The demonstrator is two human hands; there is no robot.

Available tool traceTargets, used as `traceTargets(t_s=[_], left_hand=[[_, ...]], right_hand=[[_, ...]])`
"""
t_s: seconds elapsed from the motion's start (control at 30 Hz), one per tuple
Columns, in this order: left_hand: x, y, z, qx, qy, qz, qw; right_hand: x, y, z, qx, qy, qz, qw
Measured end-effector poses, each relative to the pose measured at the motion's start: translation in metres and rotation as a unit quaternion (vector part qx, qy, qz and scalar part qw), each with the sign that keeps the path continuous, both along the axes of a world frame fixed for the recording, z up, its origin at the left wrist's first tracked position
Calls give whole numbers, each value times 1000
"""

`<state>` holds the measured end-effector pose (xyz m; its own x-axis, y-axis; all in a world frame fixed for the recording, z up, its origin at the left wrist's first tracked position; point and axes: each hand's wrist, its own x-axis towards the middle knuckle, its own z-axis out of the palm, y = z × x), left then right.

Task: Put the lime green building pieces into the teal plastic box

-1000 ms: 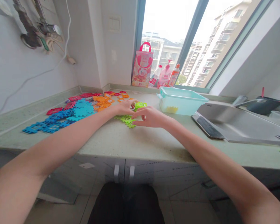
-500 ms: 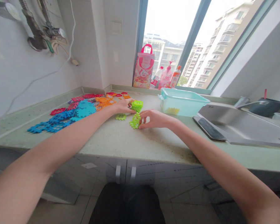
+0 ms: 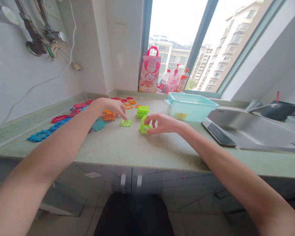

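Well, the person's left hand (image 3: 114, 106) is over the desk (image 3: 113, 149), index finger stretched down to a flat green tile (image 3: 125, 123), the fingertip right by its back edge; whether it touches, I cannot tell. Those fingers are apart, as far as they show, with nothing seen between them. The right hand (image 3: 163, 124) is low over the desk, its thumb and fingers clamped on a toothed light green piece (image 3: 144, 127), partly hidden behind the fingertips. Just behind that piece sits a small stack of green tiles (image 3: 142, 112); the flat tile lies a little to the left of both. Farther left, a spread of blue tiles (image 3: 40, 135), red tiles (image 3: 59, 118) and orange tiles (image 3: 108, 115) covers the desk, partly hidden by the left forearm. On the other side, beyond the right hand, stands a pale turquoise tub (image 3: 199, 106), with some yellow pieces (image 3: 180, 116) showing through its wall. A dark phone (image 3: 217, 133) lies against the edge of the steel sink (image 3: 255, 131). By the window, a pink bag (image 3: 149, 77) stands upright beside three bottles (image 3: 172, 81).
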<state>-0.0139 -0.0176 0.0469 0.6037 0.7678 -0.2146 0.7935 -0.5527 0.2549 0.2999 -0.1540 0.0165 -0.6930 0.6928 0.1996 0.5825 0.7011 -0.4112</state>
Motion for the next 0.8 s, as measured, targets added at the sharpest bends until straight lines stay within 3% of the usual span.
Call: traceTargets(t_s=[0.13, 0.27, 0.4, 0.5, 0.63, 0.7, 0.8], left_hand=[[3, -14, 8, -61, 43, 17, 997], [20, -26, 3, -43, 35, -5, 998], [28, -26, -2, -24, 34, -27, 999], [20, -19, 0, -18, 40, -27, 999], [0, -7, 12, -20, -15, -3, 1000], [-6, -3, 14, 0, -67, 9, 998], [-3, 1, 8, 54, -181, 30, 981]], right_hand=[[6, 1, 5, -27, 15, 2, 1000], [9, 4, 7, -80, 28, 12, 996], [10, 7, 6, -173, 104, 17, 979], [13, 8, 7, -233, 153, 30, 960], [15, 9, 6, -285, 145, 37, 947], [11, 11, 1, -247, 147, 15, 958], [-3, 15, -11, -83, 150, -20, 985]])
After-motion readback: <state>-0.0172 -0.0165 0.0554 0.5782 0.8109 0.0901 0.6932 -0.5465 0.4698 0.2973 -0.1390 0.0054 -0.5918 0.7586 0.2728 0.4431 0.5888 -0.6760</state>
